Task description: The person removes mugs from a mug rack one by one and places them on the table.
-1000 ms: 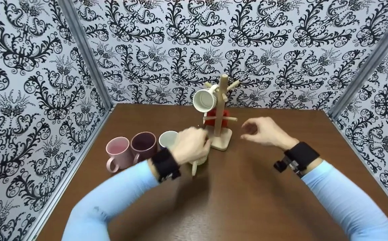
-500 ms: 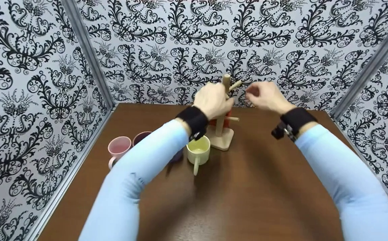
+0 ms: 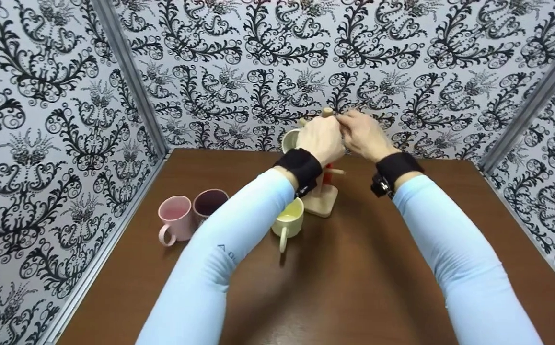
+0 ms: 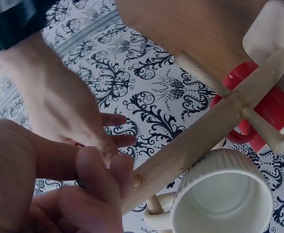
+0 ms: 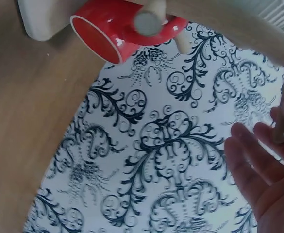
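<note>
A wooden mug tree (image 3: 322, 201) stands toward the back of the table. My left hand (image 3: 323, 139) is in front of its upper post, fingers curled; in the left wrist view they overlap the post beside a peg's round end (image 4: 138, 180). What they grip there I cannot tell exactly. Close against it, my right hand (image 3: 366, 136) pinches an upper peg (image 5: 279, 135), its other fingers loosely bent. A ribbed white mug (image 4: 219, 199) hangs on an upper peg, and a red mug (image 5: 103, 29) hangs low behind the post.
A pale yellow mug (image 3: 289, 220) stands before the tree's base, handle toward me. A pink mug (image 3: 176, 215) and a dark purple mug (image 3: 210, 203) stand at the left, partly behind my left sleeve (image 3: 239, 235). Patterned walls (image 3: 258, 72) enclose the table.
My left hand has risen from over the yellow mug to the upper post. My right hand has moved up and left to the upper peg, and both hands now meet there.
</note>
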Available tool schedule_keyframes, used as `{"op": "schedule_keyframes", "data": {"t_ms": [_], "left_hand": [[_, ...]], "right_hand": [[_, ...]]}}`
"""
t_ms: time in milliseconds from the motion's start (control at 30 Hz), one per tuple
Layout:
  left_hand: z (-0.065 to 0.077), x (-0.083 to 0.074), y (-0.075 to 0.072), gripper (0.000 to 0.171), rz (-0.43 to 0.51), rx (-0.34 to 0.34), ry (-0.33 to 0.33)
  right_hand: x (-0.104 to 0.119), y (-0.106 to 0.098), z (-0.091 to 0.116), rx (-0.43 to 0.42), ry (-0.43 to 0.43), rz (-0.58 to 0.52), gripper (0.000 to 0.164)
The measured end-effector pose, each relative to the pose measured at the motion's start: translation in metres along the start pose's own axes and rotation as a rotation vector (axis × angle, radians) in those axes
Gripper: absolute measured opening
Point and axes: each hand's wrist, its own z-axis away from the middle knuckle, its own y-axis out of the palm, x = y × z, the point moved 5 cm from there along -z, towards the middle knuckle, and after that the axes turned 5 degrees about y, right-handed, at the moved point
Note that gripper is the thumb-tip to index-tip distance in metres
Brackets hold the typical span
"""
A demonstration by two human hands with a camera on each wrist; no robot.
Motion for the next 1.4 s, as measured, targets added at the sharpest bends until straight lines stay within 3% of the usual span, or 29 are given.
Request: {"op": "schedule_keyframes", "data": {"t_ms": [267, 400, 667, 933, 1167, 1400], "left_hand": [[0.0, 0.004, 0.004, 0.015, 0.044, 0.013, -0.044], [0.001, 0.005, 0.006, 0.016, 0.073, 0.002, -0.036], [0.003, 0.005, 0.01, 0.016, 0.104, 0.005, -0.042], [0.002, 0.005, 0.011, 0.015, 0.135, 0.003, -0.071], [0.001, 0.005, 0.013, 0.009, 0.172, 0.014, -0.09], [-0.002, 0.006, 0.008, 0.011, 0.139, 0.021, -0.095]], "right_hand": [[-0.003, 0.004, 0.004, -0.02, -0.022, 0.019, 0.034], [0.0, 0.003, 0.007, -0.057, -0.05, 0.037, 0.03], [0.0, 0.003, 0.01, -0.051, -0.047, 0.064, 0.025], [-0.002, 0.003, 0.012, -0.032, -0.039, 0.077, 0.038], [-0.002, 0.003, 0.014, -0.045, -0.067, 0.08, 0.033], [-0.001, 0.003, 0.007, -0.035, -0.049, 0.113, 0.037]]}}
